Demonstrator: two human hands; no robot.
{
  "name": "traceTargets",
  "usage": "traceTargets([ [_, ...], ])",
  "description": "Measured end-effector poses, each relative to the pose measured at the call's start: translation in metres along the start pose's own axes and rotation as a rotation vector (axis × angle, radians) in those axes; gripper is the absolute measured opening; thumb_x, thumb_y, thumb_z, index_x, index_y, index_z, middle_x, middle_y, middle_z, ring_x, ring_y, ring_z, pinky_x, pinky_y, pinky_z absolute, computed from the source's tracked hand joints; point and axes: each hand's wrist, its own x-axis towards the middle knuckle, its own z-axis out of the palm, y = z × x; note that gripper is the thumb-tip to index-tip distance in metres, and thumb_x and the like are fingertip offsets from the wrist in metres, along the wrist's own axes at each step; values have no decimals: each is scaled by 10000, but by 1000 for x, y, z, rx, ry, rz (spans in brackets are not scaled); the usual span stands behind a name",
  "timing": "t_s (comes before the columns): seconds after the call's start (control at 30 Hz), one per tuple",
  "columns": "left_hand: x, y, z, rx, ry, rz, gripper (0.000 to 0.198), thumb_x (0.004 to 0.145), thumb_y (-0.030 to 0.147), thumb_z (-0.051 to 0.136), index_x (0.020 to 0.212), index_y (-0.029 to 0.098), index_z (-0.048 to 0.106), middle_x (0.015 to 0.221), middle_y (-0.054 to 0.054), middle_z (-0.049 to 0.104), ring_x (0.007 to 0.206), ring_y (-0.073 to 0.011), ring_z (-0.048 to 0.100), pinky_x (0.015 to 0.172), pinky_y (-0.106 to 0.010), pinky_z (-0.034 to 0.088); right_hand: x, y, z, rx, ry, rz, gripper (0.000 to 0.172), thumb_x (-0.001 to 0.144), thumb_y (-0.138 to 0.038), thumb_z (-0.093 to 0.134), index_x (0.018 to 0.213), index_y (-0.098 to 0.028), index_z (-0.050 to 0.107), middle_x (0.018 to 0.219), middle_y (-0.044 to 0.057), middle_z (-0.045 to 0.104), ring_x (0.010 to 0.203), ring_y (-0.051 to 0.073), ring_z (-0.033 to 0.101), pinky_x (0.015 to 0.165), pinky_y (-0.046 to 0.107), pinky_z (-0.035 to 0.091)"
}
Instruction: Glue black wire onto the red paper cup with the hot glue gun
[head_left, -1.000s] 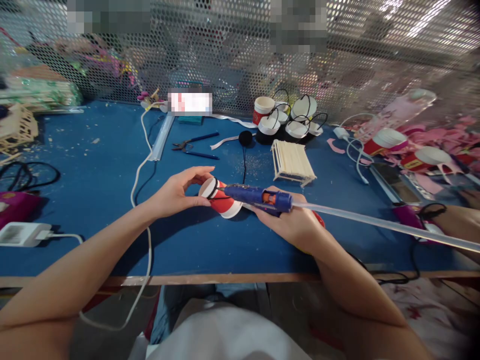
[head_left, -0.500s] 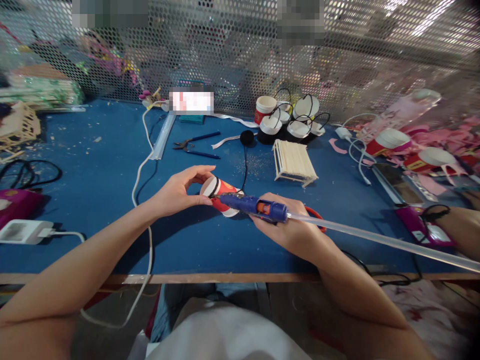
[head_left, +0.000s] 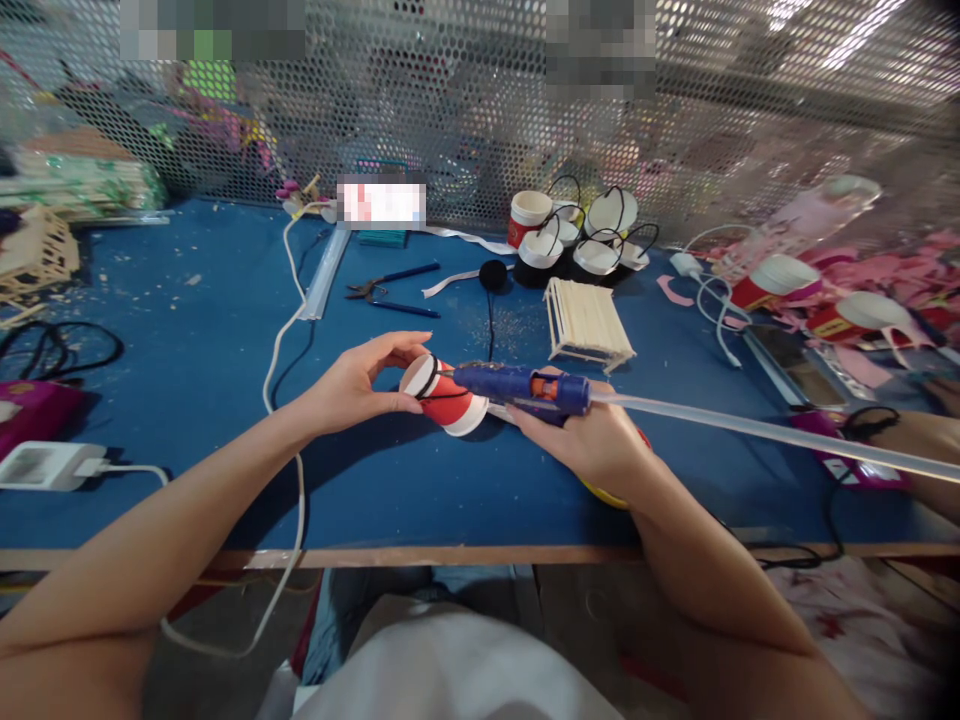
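My left hand [head_left: 367, 378] is closed on a red-and-white paper cup [head_left: 459, 412] lying tilted on its side, thumb and fingers at its pale end. A black cord [head_left: 429, 378] runs around that end. My right hand [head_left: 592, 435] grips a blue glue gun [head_left: 525, 388], whose nozzle is at the cup's side by the cord. A long translucent glue stick [head_left: 720, 422] sticks out of its back. Under the right hand show a pale blade and a red and yellow handle [head_left: 604, 495], apparently scissors; whether the hand holds them too is unclear.
Behind lie pliers [head_left: 394, 290], a black spool-like disc [head_left: 493, 275], a small wooden-stick stand [head_left: 590, 320] and several cups [head_left: 540, 250] with black cord loops. A white cable [head_left: 274, 360] crosses on the left. At right are a phone [head_left: 787, 365] and another person's arm [head_left: 926, 445].
My right hand has moved the glue gun slightly right and up, uncovering more of the cup. The handle beneath has turned, showing yellow. My left hand stays in place on the cup.
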Motion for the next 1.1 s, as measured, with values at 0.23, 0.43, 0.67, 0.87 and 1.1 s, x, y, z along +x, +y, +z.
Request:
traceTargets([
  [0.23, 0, -2, 1, -13, -9, 30, 730, 669, 192, 777, 1323, 258, 461, 1123, -81, 606, 1040, -208, 592, 981, -411, 455, 6, 5, 4, -7, 41, -19, 139, 787, -295, 608, 715, -205, 531, 646, -13, 618, 553, 127, 555, 518, 237, 430],
  [0.43, 1, -2, 2, 0, 27, 6, 719, 649, 205, 789, 1300, 246, 487, 1096, -84, 615, 1006, -212, 602, 967, -438, 458, -1, -1, 1, -45, 22, 1, 98, 783, -282, 618, 771, -201, 566, 686, -3, 626, 610, 140, 560, 551, 245, 423],
  [0.67, 1, 0, 4, 5, 66, -67, 705, 629, 239, 802, 1270, 215, 508, 1082, -87, 612, 990, -210, 597, 953, -438, 459, -6, -7, -2, -40, -29, -41, 73, 777, -238, 612, 744, -203, 557, 621, -29, 575, 544, 105, 494, 532, 229, 387],
  [0.87, 1, 2, 4, 25, 62, -96, 706, 642, 277, 794, 1279, 216, 496, 1078, -87, 614, 983, -216, 599, 933, -433, 464, -9, -13, 0, -42, -60, -77, 82, 774, -212, 601, 717, -208, 544, 598, -35, 554, 518, 97, 462, 512, 225, 371],
  [1.1, -2, -4, 3, 51, 57, -77, 717, 654, 262, 789, 1302, 239, 485, 1123, -92, 622, 1038, -235, 593, 964, -434, 443, -7, -9, -2, -20, -85, -40, 79, 782, -221, 599, 722, -205, 550, 615, -29, 573, 537, 107, 490, 519, 229, 394],
])
